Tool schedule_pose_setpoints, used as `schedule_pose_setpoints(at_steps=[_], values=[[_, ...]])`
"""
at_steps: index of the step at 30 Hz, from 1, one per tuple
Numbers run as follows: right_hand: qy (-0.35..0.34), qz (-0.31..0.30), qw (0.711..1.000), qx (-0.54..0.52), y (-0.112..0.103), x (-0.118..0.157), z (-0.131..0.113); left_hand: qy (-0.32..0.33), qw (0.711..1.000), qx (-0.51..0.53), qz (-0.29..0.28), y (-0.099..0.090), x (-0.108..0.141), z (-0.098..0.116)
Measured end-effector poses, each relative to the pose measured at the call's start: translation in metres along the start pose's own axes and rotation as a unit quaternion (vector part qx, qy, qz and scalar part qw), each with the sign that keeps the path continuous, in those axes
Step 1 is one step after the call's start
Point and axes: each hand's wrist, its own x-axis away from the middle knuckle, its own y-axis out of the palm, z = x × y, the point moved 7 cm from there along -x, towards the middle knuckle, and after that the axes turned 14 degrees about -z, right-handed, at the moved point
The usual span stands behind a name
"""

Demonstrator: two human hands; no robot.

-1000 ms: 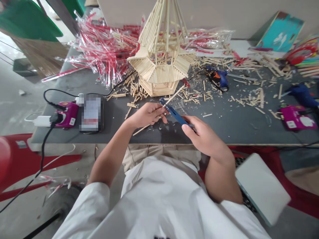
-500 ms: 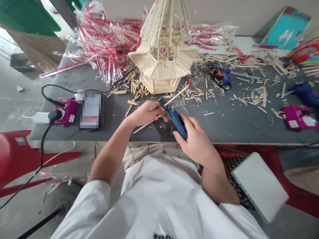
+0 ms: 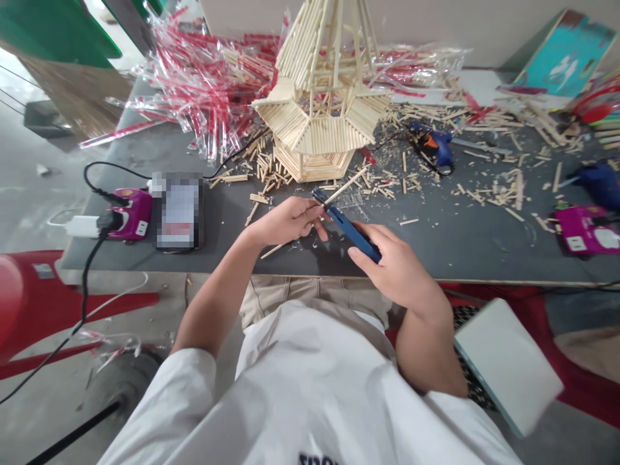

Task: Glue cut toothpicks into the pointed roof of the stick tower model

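Pinching stick (image 3: 349, 183) in left hand (image 3: 288, 219), apparently to steady it at the 10-o'clock end of the tool (image 3: 351, 228) gripped in right hand (image 3: 398, 261).

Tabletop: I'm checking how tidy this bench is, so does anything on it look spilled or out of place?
Yes. Short wooden stick pieces lie strewn beside the base of the stick model and farther off to its right, in no order. To its left, red-and-clear plastic wrappers sprawl in a tangled heap.
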Motion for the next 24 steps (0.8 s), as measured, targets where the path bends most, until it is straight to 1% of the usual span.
schedule_pose_setpoints(at_steps=[4, 11, 19, 24], values=[[0.001, -0.001, 1.000, -0.022, -0.004, -0.001, 0.004, 0.003, 1.000, -0.007, -0.005, 0.000, 0.000, -0.001], [-0.020, -0.018, 0.998, -0.057, -0.008, -0.004, 0.008, 0.008, 1.000, -0.001, -0.027, 0.000, 0.000, -0.004], [-0.015, -0.036, 0.994, -0.097, -0.008, -0.009, 0.020, 0.011, 1.000, 0.002, -0.024, -0.001, 0.000, -0.004], [-0.017, -0.042, 0.994, -0.099, -0.009, -0.010, 0.021, 0.007, 1.000, -0.004, -0.022, -0.002, 0.002, -0.007]])
